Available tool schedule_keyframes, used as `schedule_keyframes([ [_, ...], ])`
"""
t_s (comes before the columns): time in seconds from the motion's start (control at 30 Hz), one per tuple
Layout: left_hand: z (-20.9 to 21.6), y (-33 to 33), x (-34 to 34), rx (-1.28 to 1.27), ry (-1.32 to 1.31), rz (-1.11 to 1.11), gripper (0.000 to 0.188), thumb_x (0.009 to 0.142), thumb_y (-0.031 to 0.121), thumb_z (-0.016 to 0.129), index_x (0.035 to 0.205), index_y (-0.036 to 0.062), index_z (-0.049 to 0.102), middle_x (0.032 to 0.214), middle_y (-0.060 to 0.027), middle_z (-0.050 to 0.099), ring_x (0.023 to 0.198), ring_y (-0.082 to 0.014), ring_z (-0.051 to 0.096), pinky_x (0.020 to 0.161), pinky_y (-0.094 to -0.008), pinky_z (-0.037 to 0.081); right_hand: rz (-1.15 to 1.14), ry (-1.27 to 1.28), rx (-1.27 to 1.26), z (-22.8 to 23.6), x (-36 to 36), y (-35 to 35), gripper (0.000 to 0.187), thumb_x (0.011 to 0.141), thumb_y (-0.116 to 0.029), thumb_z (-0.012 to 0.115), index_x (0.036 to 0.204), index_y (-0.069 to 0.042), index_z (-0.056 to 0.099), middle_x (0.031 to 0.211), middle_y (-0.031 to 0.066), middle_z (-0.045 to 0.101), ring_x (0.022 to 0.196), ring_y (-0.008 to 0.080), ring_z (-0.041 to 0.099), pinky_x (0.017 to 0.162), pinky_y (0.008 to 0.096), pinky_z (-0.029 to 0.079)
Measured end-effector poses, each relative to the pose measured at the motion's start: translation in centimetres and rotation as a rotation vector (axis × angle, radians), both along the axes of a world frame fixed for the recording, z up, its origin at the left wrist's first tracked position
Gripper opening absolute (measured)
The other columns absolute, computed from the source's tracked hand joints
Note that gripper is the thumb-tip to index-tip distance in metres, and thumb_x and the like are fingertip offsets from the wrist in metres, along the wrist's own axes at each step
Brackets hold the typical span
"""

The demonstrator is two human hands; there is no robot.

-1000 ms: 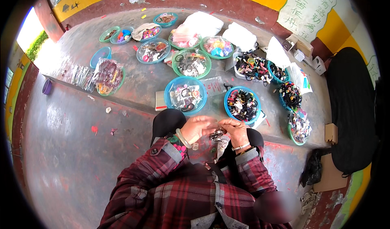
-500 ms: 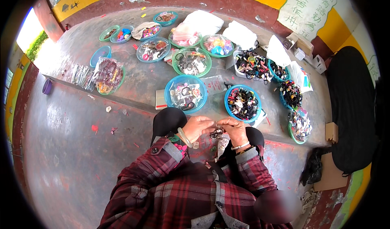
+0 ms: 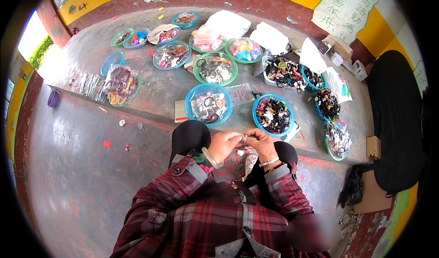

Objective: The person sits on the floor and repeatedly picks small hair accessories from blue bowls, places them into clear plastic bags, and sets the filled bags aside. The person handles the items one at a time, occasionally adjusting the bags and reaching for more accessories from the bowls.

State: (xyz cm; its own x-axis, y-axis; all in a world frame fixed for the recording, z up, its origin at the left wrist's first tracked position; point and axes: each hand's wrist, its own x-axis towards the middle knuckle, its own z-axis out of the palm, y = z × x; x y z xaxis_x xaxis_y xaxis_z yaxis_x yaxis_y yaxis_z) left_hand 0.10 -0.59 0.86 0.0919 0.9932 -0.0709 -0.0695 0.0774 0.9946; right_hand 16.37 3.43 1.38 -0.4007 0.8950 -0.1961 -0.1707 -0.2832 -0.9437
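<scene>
Fingers [image 3: 236, 139] of left hand [image 3: 222, 145] and right hand [image 3: 262, 146] pinched around a small half-hidden item [image 3: 244, 143]

Sm. item [image 3: 244, 140] in R hand [image 3: 262, 145] (mostly hid.) is indistinct.

The left forearm [image 3: 180, 180] slants up and rightward, the right forearm [image 3: 288, 189] up and leftward, elbows set wide. Both wrists angle inward, bringing the left grip [image 3: 241, 139] and right grip [image 3: 246, 139] together between the knees, thumbs and forefingers pinched, tips just beside each other, the right knuckles turned upward.
</scene>
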Motion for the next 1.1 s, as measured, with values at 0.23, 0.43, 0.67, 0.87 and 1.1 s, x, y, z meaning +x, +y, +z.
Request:
schedule_keyframes([
  [0.23,-1.6,0.3,0.0,0.042,-0.144,-0.021,0.022,0.09,0.012,0.049,0.095,-0.0083,0.057,0.087,-0.0097,0.063,0.08,-0.0146,0.062,0.071,-0.0261,0.053,-0.028,-0.04,0.008,0.0,0.1,-0.2,0.005,0.077,-0.003,0.065,0.079,0.001,0.062,0.072,0.0035,0.061,0.062,0.0081,0.055,0.056,0.0189,0.043],
  [0.43,-0.6,0.2,-0.7,-0.036,-0.291,-0.064,0.026,0.092,0.015,0.047,0.098,-0.0093,0.055,0.092,-0.0125,0.061,0.083,-0.0166,0.061,0.073,-0.0273,0.053,-0.029,0.011,-0.023,0.7,0.3,-0.1,0.006,0.079,-0.004,0.063,0.081,0.002,0.063,0.072,0.0034,0.062,0.06,0.0081,0.055,0.056,0.02,0.043],
  [0.67,-0.4,0.2,-1.0,-0.11,-0.374,-0.076,0.027,0.092,0.016,0.045,0.097,-0.0098,0.054,0.092,-0.0137,0.06,0.085,-0.0182,0.061,0.076,-0.0281,0.053,-0.046,0.005,0.01,1.0,0.6,-0.2,0.007,0.08,-0.005,0.062,0.08,0.002,0.063,0.074,0.004,0.062,0.064,0.0083,0.055,0.059,0.0204,0.044],
  [0.87,0.1,0.2,-0.9,-0.154,-0.383,-0.054,0.022,0.087,0.015,0.055,0.095,-0.0059,0.058,0.089,-0.0088,0.062,0.08,-0.0131,0.06,0.072,-0.0252,0.051,-0.051,-0.041,0.114,0.6,0.4,-0.3,0.008,0.082,-0.005,0.06,0.082,0.003,0.063,0.073,0.0037,0.062,0.065,0.0083,0.054,0.059,0.0201,0.043],
  [1.1,-0.9,0.4,-1.0,-0.025,-0.095,-0.061,0.018,0.084,0.014,0.06,0.088,-0.0038,0.063,0.08,-0.005,0.063,0.07,-0.0099,0.059,0.063,-0.0235,0.05,-0.044,-0.167,0.243,0.5,0.2,-0.8,0.007,0.082,-0.004,0.06,0.082,0.001,0.063,0.071,0.0007,0.06,0.063,0.0059,0.052,0.057,0.0194,0.043],
])
